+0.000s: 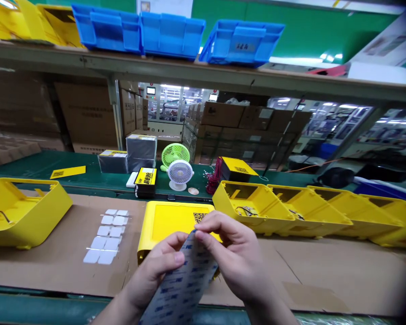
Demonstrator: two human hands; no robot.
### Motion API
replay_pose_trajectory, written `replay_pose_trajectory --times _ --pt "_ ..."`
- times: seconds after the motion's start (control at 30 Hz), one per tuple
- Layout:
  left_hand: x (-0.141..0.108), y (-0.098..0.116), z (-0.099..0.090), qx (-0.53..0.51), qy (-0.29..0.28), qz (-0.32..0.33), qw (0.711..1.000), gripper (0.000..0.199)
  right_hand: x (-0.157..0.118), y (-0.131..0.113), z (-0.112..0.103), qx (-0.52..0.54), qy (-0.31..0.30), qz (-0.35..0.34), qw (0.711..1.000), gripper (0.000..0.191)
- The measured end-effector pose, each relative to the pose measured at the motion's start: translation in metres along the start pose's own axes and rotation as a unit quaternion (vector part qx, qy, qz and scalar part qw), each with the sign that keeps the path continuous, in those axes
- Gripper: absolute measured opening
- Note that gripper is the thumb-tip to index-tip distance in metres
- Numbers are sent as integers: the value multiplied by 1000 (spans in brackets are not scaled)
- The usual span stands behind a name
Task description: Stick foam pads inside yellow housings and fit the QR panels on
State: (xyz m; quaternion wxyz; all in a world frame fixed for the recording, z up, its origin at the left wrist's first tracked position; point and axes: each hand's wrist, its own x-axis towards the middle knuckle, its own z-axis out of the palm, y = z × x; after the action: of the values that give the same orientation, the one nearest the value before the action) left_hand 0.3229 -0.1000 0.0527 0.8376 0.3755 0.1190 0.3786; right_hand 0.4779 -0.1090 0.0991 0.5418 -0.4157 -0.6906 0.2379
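A pale sheet of adhesive tape (181, 293) printed with blue 3M marks hangs between my two hands. My left hand (155, 266) grips its left edge, with the thumb on top. At its upper corner, the thumb and forefinger of my right hand (232, 253) pinch the sheet. Just behind stands a yellow plastic housing (171, 223) with a QR code on its top, its right part hidden by my fingers. Several white square pads (104, 243) lie in rows on the cardboard to the left.
Open yellow housings (246, 207) with wires inside line the right side; another yellow housing (37, 216) lies at left. Behind are a white fan (180, 174), a green fan (176, 153), a black-and-yellow pack (146, 180) and red wires (215, 178). Blue bins (172, 36) sit on the overhead shelf.
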Motion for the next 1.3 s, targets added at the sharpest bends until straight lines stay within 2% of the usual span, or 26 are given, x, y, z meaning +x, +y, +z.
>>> replay_pose_trajectory --times 0.07,0.17,0.23,0.3,0.4,0.57,0.7,0.83,0.97,1.03,1.1,1.2,1.23,1.3 --pt "-2 -10 3 -88 -46 -69 993 48 -3 2 1 -43 66 -56 995 7" --pt "-4 -20 3 -145 -57 -146 977 60 -8 9 6 -136 114 -154 972 17" --pt "-4 -21 2 -155 -46 -147 976 62 -12 13 8 -189 114 -211 952 22" --pt "-3 -19 2 -158 -35 -120 979 62 -15 16 9 -219 88 -228 944 21" --pt "-2 -15 3 -140 -16 -83 987 63 -18 14 8 -247 58 -192 948 18" --pt "-7 -15 7 -54 57 -102 992 59 -14 9 7 -271 78 -133 950 16" --pt "-11 -10 13 37 110 -70 991 62 -11 7 8 -256 63 -112 958 12" --pt "-14 -6 14 75 116 -109 984 64 -12 10 9 -226 30 -84 970 6" --pt "-12 -11 13 24 104 -112 988 62 -15 14 11 -228 36 -80 970 4" --pt "-7 -12 12 -41 66 -108 991 63 -18 13 10 -245 65 -112 961 5" --pt "-1 -8 10 -105 20 -92 990 70 -22 11 8 -226 64 -158 959 6" --pt "7 9 0 -154 0 -19 988 81 -36 15 -4 -88 12 -172 981 8" --pt "9 16 -5 -161 9 19 987 81 -43 18 -11 -39 15 -151 988 9" --pt "10 29 -16 -168 29 96 981 76 -60 30 -34 16 78 -90 993 7"
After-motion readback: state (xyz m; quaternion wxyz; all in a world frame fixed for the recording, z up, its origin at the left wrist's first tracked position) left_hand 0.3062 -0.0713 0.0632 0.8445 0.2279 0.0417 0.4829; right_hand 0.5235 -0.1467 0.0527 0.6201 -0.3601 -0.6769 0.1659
